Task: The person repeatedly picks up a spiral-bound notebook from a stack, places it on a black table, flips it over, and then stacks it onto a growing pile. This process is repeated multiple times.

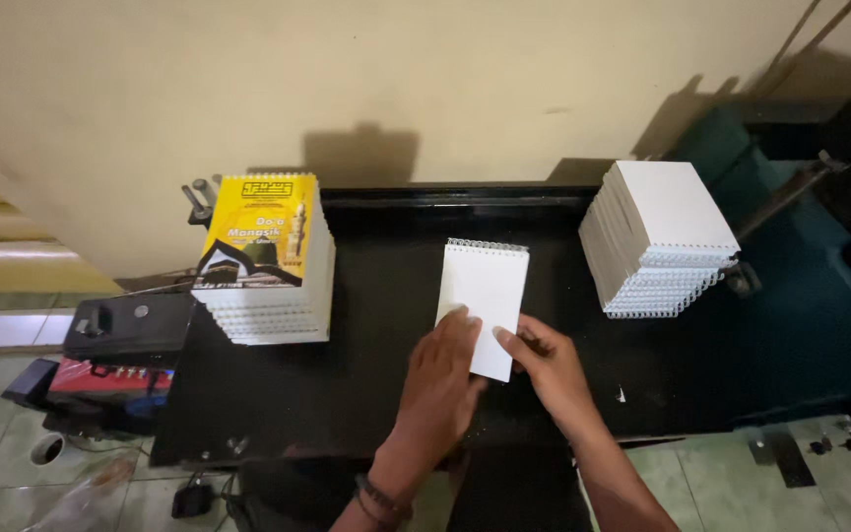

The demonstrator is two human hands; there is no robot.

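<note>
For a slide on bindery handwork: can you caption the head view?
Both hands, left and right, rest on a white spiral-bound booklet between two booklet stacks.

dim indoor light | hard shadows on wall (366, 79) | wide-angle bending at edges | sharp centre

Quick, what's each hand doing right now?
Left hand: open, flat on the white booklet.
Right hand: fingers on the booklet's lower right edge; grip cannot be told.

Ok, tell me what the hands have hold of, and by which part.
Both hands rest on the white spiral-bound booklet lying flat: left hand on its lower left, right hand at its lower right corner. A firm grip cannot be told.
</note>
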